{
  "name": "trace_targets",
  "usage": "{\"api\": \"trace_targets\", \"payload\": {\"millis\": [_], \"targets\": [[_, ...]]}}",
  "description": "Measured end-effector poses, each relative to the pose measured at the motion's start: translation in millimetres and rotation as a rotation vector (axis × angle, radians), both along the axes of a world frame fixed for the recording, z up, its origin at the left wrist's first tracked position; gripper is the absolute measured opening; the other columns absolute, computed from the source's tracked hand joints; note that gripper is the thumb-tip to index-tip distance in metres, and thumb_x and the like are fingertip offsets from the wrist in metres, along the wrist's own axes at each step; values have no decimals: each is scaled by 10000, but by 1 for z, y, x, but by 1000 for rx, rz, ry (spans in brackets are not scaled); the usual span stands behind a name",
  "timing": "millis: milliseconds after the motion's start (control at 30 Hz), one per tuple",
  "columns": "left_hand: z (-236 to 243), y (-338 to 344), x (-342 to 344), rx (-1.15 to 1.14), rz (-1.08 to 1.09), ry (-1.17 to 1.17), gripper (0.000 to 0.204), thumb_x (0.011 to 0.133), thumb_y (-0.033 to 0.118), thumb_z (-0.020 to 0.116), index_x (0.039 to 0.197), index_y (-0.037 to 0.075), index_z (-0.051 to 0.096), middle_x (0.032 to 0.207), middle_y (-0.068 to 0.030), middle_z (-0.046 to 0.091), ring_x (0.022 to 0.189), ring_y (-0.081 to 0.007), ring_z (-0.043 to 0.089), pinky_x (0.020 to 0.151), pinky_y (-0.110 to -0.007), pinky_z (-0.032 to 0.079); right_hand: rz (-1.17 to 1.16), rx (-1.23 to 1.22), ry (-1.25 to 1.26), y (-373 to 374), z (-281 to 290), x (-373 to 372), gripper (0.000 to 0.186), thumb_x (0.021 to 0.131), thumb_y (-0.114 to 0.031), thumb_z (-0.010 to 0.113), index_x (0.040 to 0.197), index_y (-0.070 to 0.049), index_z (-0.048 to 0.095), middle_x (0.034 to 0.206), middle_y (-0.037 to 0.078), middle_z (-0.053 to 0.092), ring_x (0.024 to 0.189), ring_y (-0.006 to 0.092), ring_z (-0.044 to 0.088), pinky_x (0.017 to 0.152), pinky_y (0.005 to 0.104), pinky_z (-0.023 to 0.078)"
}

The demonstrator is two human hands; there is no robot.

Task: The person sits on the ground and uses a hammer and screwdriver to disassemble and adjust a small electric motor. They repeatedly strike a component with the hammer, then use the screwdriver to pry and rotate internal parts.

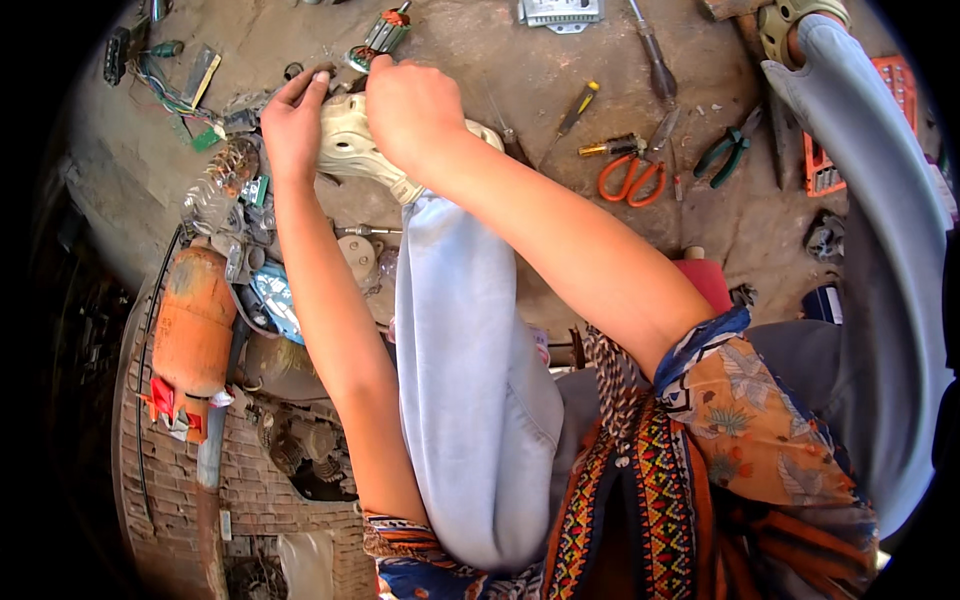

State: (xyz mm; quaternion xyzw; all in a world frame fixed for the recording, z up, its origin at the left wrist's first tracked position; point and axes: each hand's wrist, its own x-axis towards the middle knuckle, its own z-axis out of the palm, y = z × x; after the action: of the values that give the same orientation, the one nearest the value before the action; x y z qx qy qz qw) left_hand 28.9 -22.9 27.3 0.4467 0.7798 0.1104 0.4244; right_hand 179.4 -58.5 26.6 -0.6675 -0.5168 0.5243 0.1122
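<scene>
Both hands are raised over my cream shoe point(345, 137) on the ground. My left hand point(295, 130) has thumb and fingertips pinched on a small dark item at the shoe's far edge, too small to name. My right hand point(415, 115) is curled closed just right of it; what its fingertips hold is hidden behind the knuckles. Just beyond them lies a small cylindrical metal part with a green end point(385, 32). Left of my hands are tangled wires with a green circuit board point(206, 137) and a pile of metal parts point(230, 175).
An orange cylinder point(190, 320) lies at lower left beside bricks point(170, 470). Rightward are orange scissors point(630, 185), green-handled pliers point(722, 157), screwdrivers point(580, 105) and an orange tool case point(890, 80). A silver metal piece point(560, 15) sits at the top. My other leg point(880, 250) bends along the right.
</scene>
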Motion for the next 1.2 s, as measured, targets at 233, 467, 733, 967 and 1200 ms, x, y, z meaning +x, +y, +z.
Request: {"api": "trace_targets", "payload": {"millis": [233, 467, 733, 967, 1200], "targets": [[5, 5, -9, -171, 53, -52, 270, 873, 177, 669, 1069, -7, 693, 944, -66, 698, 834, -101, 613, 747, -245, 486, 82, -77, -48, 0, 2, 4, 195, 819, -68, 547, 984, 32, 512, 896, 215, 659, 821, 350, 676, 697, 421, 546], [1, 1, -20, -196, 101, -81, 290, 875, 189, 670, 1099, 4, 684, 983, -66, 696, 837, -107, 617, 751, -250, 487, 93, 30, -50, 4, 0, 0, 178, 813, -68, 551, 949, 38, 511, 838, 204, 669, 792, 348, 679, 680, 422, 547], [-11, 1, -25, -117, 105, -68, 299, 873, 200, 664, 1089, -5, 687, 986, -85, 703, 857, -113, 622, 782, -255, 485, 20, 191, -93, 1, -15, -7, 237, 785, -63, 602, 989, 44, 549, 979, 221, 601, 942, 345, 613, 760, 398, 537], [-8, -2, -18, -66, 64, -36, 309, 869, 185, 659, 1091, -29, 675, 976, -92, 705, 852, -118, 622, 776, -255, 487, -34, 120, 37, -12, -15, -6, 245, 801, -118, 636, 965, 40, 545, 973, 227, 590, 910, 393, 599, 799, 449, 499], [-8, -5, -21, -38, -92, 37, 349, 858, 237, 662, 1090, -24, 664, 950, -126, 705, 829, -137, 638, 757, -262, 492, -340, 391, 65, -10, -16, -11, 226, 857, -152, 612, 973, 35, 559, 924, 193, 590, 873, 371, 594, 796, 456, 472]]}}
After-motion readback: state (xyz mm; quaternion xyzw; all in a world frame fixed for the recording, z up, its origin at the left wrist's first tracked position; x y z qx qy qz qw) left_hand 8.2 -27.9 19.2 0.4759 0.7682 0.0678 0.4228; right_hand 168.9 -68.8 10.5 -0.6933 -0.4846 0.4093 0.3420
